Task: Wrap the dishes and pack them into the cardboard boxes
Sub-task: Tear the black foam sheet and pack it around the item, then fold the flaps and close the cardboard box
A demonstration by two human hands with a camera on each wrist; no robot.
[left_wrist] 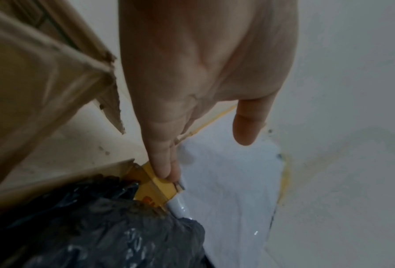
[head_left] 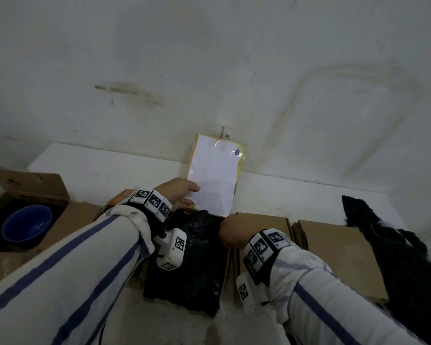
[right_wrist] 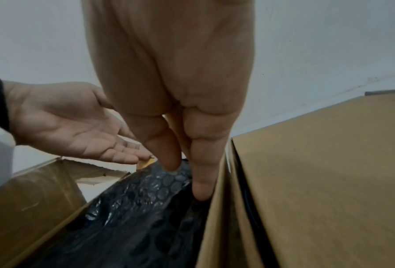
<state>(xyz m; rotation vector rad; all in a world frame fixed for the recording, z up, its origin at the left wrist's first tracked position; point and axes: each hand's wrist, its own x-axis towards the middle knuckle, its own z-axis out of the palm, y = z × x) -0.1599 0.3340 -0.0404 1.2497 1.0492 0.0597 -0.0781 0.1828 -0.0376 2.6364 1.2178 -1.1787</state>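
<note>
A bundle wrapped in black bubble wrap (head_left: 197,260) (left_wrist: 95,228) (right_wrist: 134,208) lies inside an open cardboard box (right_wrist: 31,203) in front of me. My left hand (head_left: 182,192) (left_wrist: 180,101) (right_wrist: 77,130) is open, its straight fingertips (left_wrist: 169,172) touching the yellow-taped edge of the box's far flap (head_left: 213,180) (left_wrist: 226,199), which has a white face and leans on the wall. My right hand (head_left: 228,232) (right_wrist: 187,145) points straight fingers down between the bundle and the box's right wall (right_wrist: 215,226), holding nothing.
A second open box at the left holds a bare blue bowl (head_left: 26,226). Flattened cardboard boxes (head_left: 334,252) (right_wrist: 318,163) lie to the right, with a loose sheet of black bubble wrap (head_left: 396,257) draped beside them. A white wall (head_left: 234,70) rises close behind.
</note>
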